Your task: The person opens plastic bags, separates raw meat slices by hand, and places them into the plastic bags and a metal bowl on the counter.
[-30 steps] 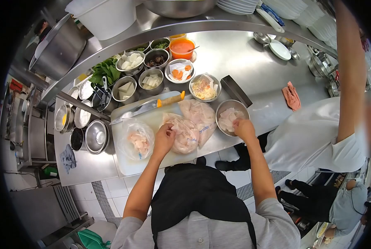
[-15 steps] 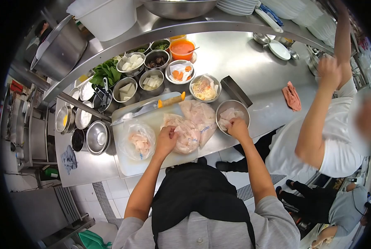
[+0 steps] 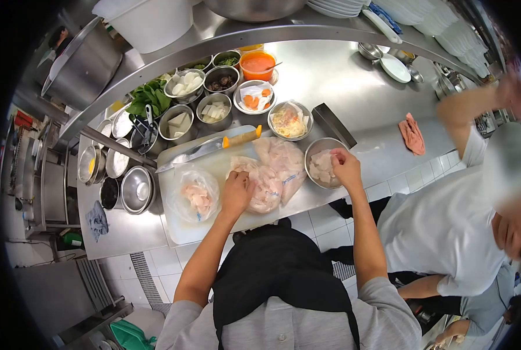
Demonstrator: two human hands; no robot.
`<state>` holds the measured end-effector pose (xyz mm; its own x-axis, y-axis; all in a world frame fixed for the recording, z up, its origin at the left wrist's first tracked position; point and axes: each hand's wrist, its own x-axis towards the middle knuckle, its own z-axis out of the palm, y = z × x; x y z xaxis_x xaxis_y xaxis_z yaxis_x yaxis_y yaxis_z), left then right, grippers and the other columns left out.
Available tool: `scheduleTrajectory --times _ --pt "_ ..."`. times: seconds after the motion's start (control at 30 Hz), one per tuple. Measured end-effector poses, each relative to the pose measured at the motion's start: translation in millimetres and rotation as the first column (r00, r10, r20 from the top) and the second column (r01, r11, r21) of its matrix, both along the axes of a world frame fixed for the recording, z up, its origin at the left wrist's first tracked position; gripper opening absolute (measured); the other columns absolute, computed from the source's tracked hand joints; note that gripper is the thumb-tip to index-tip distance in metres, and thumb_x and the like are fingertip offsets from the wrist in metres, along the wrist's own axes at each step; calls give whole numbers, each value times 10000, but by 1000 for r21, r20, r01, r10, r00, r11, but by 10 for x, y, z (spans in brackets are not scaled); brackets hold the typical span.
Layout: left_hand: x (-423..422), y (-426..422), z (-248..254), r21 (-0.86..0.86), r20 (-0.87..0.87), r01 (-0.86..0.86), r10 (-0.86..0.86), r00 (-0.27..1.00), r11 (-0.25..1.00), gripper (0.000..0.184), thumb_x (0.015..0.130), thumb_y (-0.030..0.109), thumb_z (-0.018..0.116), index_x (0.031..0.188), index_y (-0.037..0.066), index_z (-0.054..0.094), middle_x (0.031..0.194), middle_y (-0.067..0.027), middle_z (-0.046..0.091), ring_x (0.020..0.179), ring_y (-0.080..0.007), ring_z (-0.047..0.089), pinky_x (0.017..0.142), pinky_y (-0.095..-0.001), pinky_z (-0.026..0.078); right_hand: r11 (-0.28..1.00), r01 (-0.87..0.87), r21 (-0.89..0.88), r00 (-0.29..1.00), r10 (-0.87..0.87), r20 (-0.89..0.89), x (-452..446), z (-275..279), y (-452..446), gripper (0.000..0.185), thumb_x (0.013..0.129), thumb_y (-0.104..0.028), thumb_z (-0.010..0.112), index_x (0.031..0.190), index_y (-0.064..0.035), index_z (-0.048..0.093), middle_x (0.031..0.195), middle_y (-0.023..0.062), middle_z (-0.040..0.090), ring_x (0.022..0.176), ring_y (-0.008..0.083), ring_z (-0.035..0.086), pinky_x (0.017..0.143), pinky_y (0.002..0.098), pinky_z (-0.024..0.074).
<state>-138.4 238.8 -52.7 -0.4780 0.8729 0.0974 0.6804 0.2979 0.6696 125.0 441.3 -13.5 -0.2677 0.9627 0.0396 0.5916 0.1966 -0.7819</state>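
Head view: past the steel counter's (image 3: 133, 232) near edge, the left hand (image 3: 238, 191), fingers bent, touches a plastic bag (image 3: 266, 200) of pale raw slices; its blue print (image 3: 276, 195) is illegible. Towards two o'clock, the right hand (image 3: 345, 166), fingertips narrowed, is over a steel bowl (image 3: 324, 143) of slices (image 3: 320, 168); neither grip can be told. At twelve: carrot bowl (image 3: 254, 112), then orange-liquid tub (image 3: 257, 74).

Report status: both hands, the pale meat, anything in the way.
Left hand at the middle bag of pale meat. Right hand over the steel bowl of pale slices. Knife beyond that bag, not in the way.
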Motion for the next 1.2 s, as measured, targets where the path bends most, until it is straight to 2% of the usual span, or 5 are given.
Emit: scheduleTrajectory --times 0.23,0.3,0.47,0.63,1.2 --pt "40 16 30 111 4 -22 22 1000 994 259 801 182 689 1019 52 637 955 -142 601 830 -318 622 742 -418 507 983 -36 -181 978 -3 -209 146 -237 -71 162 834 -90 633 975 -49 702 834 126 712 772 248 678 699 349 530" --pt "41 37 66 69 100 -61 54 994 996 239 807 177 679 1005 50 633 933 -135 616 812 -295 633 728 -396 509 960 -181 212 804 21 594 158 -281 -187 104 822 -86 659 907 -69 717 851 116 707 832 284 637 746 402 507" --pt "-141 29 -159 52 560 -200 137 817 978 227 870 154 623 1064 42 588 935 -117 673 830 -210 675 718 -330 508 946 -141 292 949 45 312 23 -151 -367 99 808 -89 664 877 -28 701 875 122 702 828 335 625 736 428 510" --pt "-92 -27 294 31 989 -209 -1 145 977 261 977 159 546 1198 39 475 1062 -136 667 977 -234 683 829 -311 519 939 -330 -96 938 315 -143 -465 146 -824 228 884 -138 685 1088 -36 670 927 98 701 751 158 662 686 281 526" --pt "-149 -517 269 16 614 -142 102 782 990 294 914 124 637 1167 -16 582 807 -105 690 734 -149 673 662 -278 522 795 -607 4 775 593 -219 -1220 -170 -1284 197 820 -68 672 1007 -8 673 922 153 684 801 268 675 738 355 543"
